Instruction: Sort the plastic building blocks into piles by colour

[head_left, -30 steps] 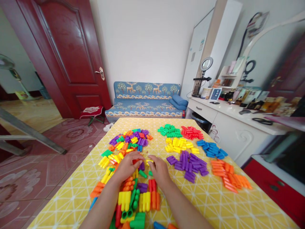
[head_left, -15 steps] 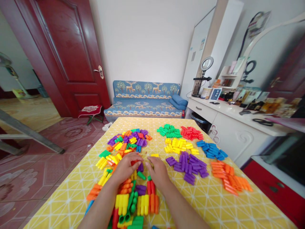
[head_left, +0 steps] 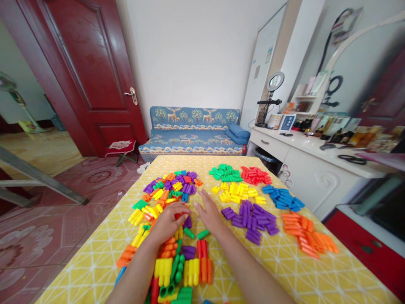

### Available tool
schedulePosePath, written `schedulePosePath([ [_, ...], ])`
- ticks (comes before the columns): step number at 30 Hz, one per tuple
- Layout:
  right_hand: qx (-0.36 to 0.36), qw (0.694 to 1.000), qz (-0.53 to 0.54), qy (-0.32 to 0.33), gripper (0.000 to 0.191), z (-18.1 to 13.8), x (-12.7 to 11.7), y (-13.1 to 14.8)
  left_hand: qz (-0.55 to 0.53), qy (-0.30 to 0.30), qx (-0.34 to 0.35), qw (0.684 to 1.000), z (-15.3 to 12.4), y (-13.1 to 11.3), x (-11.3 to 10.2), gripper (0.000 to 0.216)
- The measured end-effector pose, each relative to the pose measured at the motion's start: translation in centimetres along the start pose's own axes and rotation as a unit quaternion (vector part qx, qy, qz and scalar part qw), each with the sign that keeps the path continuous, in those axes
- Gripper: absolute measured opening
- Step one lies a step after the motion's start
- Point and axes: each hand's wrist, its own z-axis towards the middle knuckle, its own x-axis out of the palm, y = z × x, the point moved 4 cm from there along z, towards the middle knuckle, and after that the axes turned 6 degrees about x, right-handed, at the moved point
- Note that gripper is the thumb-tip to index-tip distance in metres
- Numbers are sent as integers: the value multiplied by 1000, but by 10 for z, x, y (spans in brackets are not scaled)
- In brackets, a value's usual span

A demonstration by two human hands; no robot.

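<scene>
My left hand (head_left: 171,218) reaches over the mixed pile of plastic pieces (head_left: 171,185), fingers curled and thumb bent inward. What lies under its fingers is hidden; a purple piece (head_left: 187,222) shows just below the thumb. My right hand (head_left: 209,214) is open, fingers stretched forward over the cloth, with nothing visible in it. A single yellow piece (head_left: 215,189) lies beyond its fingertips, beside the pile of yellow pieces (head_left: 238,193). Between my wrists are two green pieces (head_left: 203,234), and closer in are joined red and orange pieces (head_left: 204,261).
Sorted piles of green (head_left: 225,172), red (head_left: 255,175), blue (head_left: 282,197), purple (head_left: 253,220) and orange pieces (head_left: 308,234) lie on the right of the yellow tablecloth (head_left: 253,270). A blue sofa (head_left: 193,131) stands beyond the table, a white dresser (head_left: 316,160) to the right.
My right hand has moved forward and its fingers have straightened. The yellow piece near its fingertips has shifted forward and right, to the yellow pile. My left hand stays in place.
</scene>
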Motion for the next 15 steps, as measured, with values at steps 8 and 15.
schedulePosePath([
  [8, 182, 980, 58, -61, 73, 42, 8, -43, -5, -9, -20, 1000, -1, 0, 0, 23],
  [15, 188, 971, 76, -123, 72, 26, 3, -45, -10, -17, -5, 1000, -1, 0, 1, 22],
])
